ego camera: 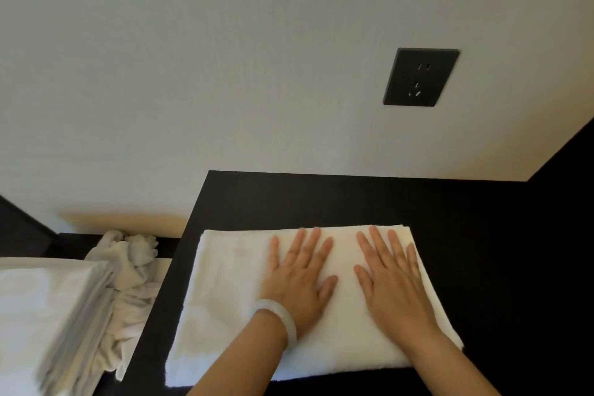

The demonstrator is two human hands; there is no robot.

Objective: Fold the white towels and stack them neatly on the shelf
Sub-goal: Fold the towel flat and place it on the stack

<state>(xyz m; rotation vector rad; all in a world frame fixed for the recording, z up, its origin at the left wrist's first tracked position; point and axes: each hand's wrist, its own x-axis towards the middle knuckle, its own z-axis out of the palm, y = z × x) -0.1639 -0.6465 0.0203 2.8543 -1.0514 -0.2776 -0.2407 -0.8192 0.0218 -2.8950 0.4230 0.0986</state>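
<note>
Two hands are down flat on the folded white towel [225,292], and it is a clean, square picture. The left hand [299,276] sits palm down near the middle of the towel, fingers straight and slightly spread, thumb out to the side, gripping nothing, just pressing on the cloth. A pale bangle [279,315] rings that wrist. Just beside it, the right hand [395,280] lies the same way on the towel's right part: open, fingers extended toward the far edge, palm on the fabric, nothing pinched or curled round.

The towel lies as a broad rectangle on the dark surface [321,199], its far edge near the fingertips of both hands and its near edge under the forearms. More towel shows to the left of the left hand than to the right of the right hand, where the cloth ends close past the little finger. Layered edges show at the far right corner.

Off to the left, past the surface's edge, a crumpled heap of towels [131,264] lies bunched, and touching its left side is a stack of folded white linen [48,305], blurred at the near end. Behind it all rises a pale wall [225,42] carrying a dark socket [419,77] above the right hand.
</note>
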